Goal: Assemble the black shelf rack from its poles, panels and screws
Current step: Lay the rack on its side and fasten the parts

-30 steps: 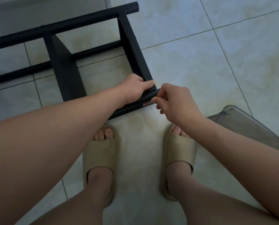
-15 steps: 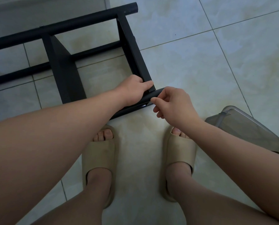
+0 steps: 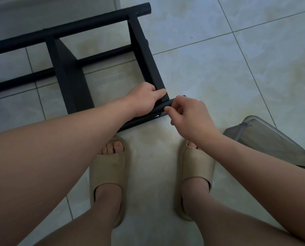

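pole (image 3: pixel 161 106) stays gripped by left hand (image 3: pixel 144 98), right hand (image 3: pixel 190 114)

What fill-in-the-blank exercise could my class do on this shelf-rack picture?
1. The black shelf rack lies on a floor of ____.
2. The left hand grips the near pole, and the right hand pinches that pole's ____.
3. The grey plastic container sits beside the person's ____ foot.
Missing words: tiles; end; right.
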A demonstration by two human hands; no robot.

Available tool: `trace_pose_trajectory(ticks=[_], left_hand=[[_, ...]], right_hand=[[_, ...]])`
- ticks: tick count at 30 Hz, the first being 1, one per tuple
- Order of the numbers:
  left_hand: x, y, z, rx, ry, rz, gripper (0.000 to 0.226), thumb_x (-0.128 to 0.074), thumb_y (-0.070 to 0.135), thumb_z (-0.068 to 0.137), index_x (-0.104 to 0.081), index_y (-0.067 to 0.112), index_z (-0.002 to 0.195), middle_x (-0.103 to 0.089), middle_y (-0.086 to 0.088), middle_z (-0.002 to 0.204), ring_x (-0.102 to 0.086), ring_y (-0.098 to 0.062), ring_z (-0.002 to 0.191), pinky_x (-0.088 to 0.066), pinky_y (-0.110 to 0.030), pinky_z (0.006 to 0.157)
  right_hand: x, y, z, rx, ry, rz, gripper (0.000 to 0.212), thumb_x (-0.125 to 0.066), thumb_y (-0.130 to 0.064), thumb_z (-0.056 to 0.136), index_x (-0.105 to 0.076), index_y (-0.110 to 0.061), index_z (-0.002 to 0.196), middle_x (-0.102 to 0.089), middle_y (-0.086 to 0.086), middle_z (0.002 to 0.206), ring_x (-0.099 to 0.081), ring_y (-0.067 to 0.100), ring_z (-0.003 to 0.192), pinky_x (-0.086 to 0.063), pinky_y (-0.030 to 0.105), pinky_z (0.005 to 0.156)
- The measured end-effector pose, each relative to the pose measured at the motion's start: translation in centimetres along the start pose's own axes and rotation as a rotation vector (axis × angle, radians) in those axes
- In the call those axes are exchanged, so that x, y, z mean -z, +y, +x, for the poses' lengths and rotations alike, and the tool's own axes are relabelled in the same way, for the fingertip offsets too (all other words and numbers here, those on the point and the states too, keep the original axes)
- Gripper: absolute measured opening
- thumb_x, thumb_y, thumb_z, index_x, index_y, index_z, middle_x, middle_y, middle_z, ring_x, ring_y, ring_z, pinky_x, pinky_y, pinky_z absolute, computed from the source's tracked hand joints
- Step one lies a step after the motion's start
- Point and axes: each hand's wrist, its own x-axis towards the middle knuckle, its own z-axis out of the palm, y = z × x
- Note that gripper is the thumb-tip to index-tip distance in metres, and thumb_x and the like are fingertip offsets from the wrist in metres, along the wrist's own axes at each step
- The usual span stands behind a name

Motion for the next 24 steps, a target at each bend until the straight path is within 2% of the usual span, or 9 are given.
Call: trace_pose_trajectory(ticks=[2,4,7,11,16,18,20,22,24], left_hand=[[0.0,-0.1,0.1,0.005,0.002,-0.017,0.049,-0.055,0.039,0.101,-0.067,-0.008,0.101,-0.052,-0.009,0.081,-0.045,-0.020,0.072,-0.036,-0.034,0.070],[-0.1,-0.2,0.2,0.010,0.003,-0.024,0.051,-0.055,0.040,0.100,-0.065,-0.010,0.106,-0.055,-0.010,0.083,-0.048,-0.020,0.074,-0.039,-0.036,0.072],[-0.1,-0.3,0.3,0.010,0.007,-0.065,0.047,-0.058,0.039,0.099,-0.065,-0.007,0.108,-0.061,-0.010,0.087,-0.053,-0.021,0.077,-0.046,-0.039,0.076],[-0.2,-0.2,0.3,0.005,0.034,-0.083,0.041,-0.060,0.037,0.098,-0.067,-0.004,0.102,-0.062,-0.006,0.084,-0.054,-0.020,0.073,-0.042,-0.033,0.073],[-0.2,-0.2,0.2,0.009,0.048,-0.075,0.043,-0.060,0.038,0.098,-0.066,-0.004,0.104,-0.063,-0.008,0.085,-0.055,-0.020,0.075,-0.048,-0.040,0.077],[-0.4,0.1,-0.1,0.023,0.061,-0.050,0.043,-0.060,0.039,0.097,-0.065,-0.003,0.100,-0.062,-0.007,0.084,-0.055,-0.021,0.075,-0.046,-0.037,0.075],[-0.6,0.6,-0.7,0.037,0.089,0.024,0.038,-0.058,0.043,0.098,-0.061,0.005,0.093,-0.060,-0.004,0.085,-0.054,-0.021,0.077,-0.040,-0.034,0.070],[-0.9,1.2,-1.9,0.085,0.154,0.117,0.035,-0.054,0.049,0.098,-0.054,0.014,0.105,-0.061,-0.001,0.098,-0.056,-0.023,0.089,-0.041,-0.033,0.073],[-1.2,1.9,-3.5,0.135,0.229,0.245,0.046,-0.049,0.052,0.098,-0.046,0.017,0.126,-0.058,-0.006,0.123,-0.054,-0.030,0.111,-0.044,-0.039,0.091]], right_hand=[[-0.2,0.0,0.1,-0.120,-0.031,0.208,0.028,-0.061,-0.030,0.098,-0.059,-0.013,0.076,-0.070,0.000,0.061,-0.063,0.014,0.054,-0.051,0.031,0.058],[-0.2,0.0,0.1,-0.158,-0.036,0.271,0.028,-0.063,-0.030,0.098,-0.059,-0.013,0.075,-0.070,-0.003,0.060,-0.061,0.009,0.048,-0.050,0.028,0.054],[0.1,0.3,0.4,-0.111,-0.011,0.113,0.029,-0.069,-0.037,0.093,-0.062,-0.018,0.073,-0.070,-0.004,0.061,-0.062,0.009,0.054,-0.051,0.029,0.057],[1.0,0.5,1.0,-0.062,0.036,-0.065,0.037,-0.075,-0.050,0.084,-0.058,-0.021,0.069,-0.066,-0.003,0.066,-0.062,0.019,0.064,-0.049,0.036,0.060],[1.5,0.7,1.1,0.017,-0.052,-0.066,0.028,-0.069,-0.040,0.094,-0.061,-0.019,0.077,-0.071,0.000,0.072,-0.065,0.021,0.070,-0.055,0.041,0.071],[1.4,0.5,1.1,0.057,-0.068,-0.172,0.025,-0.062,-0.038,0.098,-0.062,-0.017,0.084,-0.071,0.003,0.080,-0.065,0.026,0.077,-0.054,0.041,0.073],[1.3,0.0,0.8,0.094,-0.080,-0.295,0.022,-0.055,-0.036,0.101,-0.059,-0.017,0.090,-0.069,0.005,0.089,-0.062,0.030,0.083,-0.051,0.040,0.072],[1.6,-0.2,0.2,0.099,-0.102,-0.333,0.019,-0.049,-0.031,0.102,-0.061,-0.017,0.100,-0.070,0.004,0.100,-0.062,0.030,0.088,-0.051,0.040,0.074],[2.7,0.4,-0.9,0.073,-0.132,-0.267,0.022,-0.050,-0.027,0.102,-0.062,-0.019,0.118,-0.070,0.000,0.114,-0.063,0.025,0.096,-0.052,0.041,0.083]])
